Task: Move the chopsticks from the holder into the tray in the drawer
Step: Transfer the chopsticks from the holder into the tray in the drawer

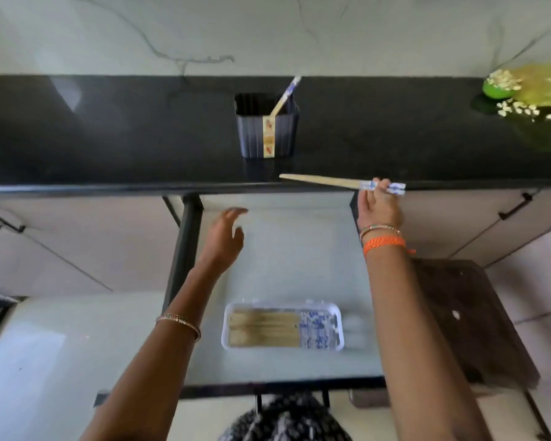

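Observation:
A dark ribbed holder (267, 132) stands on the black counter with one blue-topped chopstick (285, 96) leaning in it. My right hand (379, 206) pinches a wooden chopstick (328, 181) by its blue patterned end and holds it level over the counter's front edge, above the open drawer (299, 249). My left hand (225, 238) hovers over the drawer's left side, fingers apart and holding nothing. Near the drawer's front lies a white tray (282, 326) with several chopsticks side by side, blue ends to the right.
The black counter (109, 138) runs the full width under a marble wall. A green bowl (498, 87) with pale pieces and yellow-green stuff sits at its far right. A dark wooden stool (468, 319) stands right of the drawer. Cabinet doors with black handles flank the drawer.

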`<state>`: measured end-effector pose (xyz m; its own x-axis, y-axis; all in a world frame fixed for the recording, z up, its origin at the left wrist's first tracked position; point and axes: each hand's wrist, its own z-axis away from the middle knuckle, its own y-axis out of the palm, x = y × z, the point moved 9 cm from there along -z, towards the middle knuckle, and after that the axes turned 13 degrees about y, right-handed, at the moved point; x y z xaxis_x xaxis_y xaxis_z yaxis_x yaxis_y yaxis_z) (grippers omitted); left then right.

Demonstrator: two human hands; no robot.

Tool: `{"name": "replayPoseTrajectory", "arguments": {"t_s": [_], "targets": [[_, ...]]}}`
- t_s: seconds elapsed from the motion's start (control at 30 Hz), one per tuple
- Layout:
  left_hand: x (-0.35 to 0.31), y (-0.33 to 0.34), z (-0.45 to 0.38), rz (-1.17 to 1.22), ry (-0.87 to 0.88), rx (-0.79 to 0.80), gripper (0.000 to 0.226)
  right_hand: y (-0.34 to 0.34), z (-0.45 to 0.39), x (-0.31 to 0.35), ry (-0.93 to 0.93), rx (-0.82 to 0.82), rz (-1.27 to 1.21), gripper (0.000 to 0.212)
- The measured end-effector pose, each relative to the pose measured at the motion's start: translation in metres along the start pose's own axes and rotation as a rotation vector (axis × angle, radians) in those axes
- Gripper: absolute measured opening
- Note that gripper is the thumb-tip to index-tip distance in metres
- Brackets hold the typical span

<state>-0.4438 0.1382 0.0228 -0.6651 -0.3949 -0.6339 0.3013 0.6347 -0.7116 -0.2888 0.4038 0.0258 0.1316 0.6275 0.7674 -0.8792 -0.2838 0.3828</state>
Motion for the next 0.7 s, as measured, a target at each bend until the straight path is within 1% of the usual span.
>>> {"name": "replayPoseTrajectory", "arguments": {"t_s": [0.07,0.13,0.2,0.27,0.3,0.37,0.43,0.53,0.57,0.63,0.7], "targets": [[0.020,0.029,0.056,0.036,-0.101,0.113,0.043,-0.048,0.011,-0.064,0.156,-0.042,-0.044,0.024],[0.038,0.047,0.098,0.047,-0.187,0.187,0.042,-0.083,0.029,-0.119,0.278,-0.114,-0.028,0.026],[0.051,0.054,0.124,0.052,-0.250,0.214,0.038,-0.107,0.048,-0.163,0.387,-0.170,-0.071,0.028],[0.058,0.059,0.142,0.077,-0.311,0.212,0.036,-0.121,0.065,-0.191,0.453,-0.206,-0.048,0.028],[0.062,0.061,0.149,0.084,-0.342,0.210,0.036,-0.123,0.071,-0.199,0.472,-0.198,-0.047,0.028],[0.069,0.066,0.164,0.102,-0.404,0.215,0.036,-0.132,0.083,-0.215,0.519,-0.259,-0.023,0.025],[0.075,0.072,0.178,0.166,-0.476,0.215,0.038,-0.136,0.093,-0.224,0.517,-0.260,-0.082,0.023],[0.089,0.068,0.186,0.200,-0.586,0.146,0.039,-0.136,0.093,-0.227,0.515,-0.243,-0.082,0.032],[0.094,0.066,0.187,0.201,-0.608,0.125,0.039,-0.139,0.096,-0.225,0.489,-0.265,-0.072,0.033],[0.100,0.066,0.190,0.234,-0.643,0.116,0.038,-0.148,0.100,-0.217,0.455,-0.333,-0.079,0.026],[0.103,0.070,0.192,0.254,-0.660,0.137,0.034,-0.146,0.100,-0.212,0.454,-0.341,-0.103,0.015]]}}
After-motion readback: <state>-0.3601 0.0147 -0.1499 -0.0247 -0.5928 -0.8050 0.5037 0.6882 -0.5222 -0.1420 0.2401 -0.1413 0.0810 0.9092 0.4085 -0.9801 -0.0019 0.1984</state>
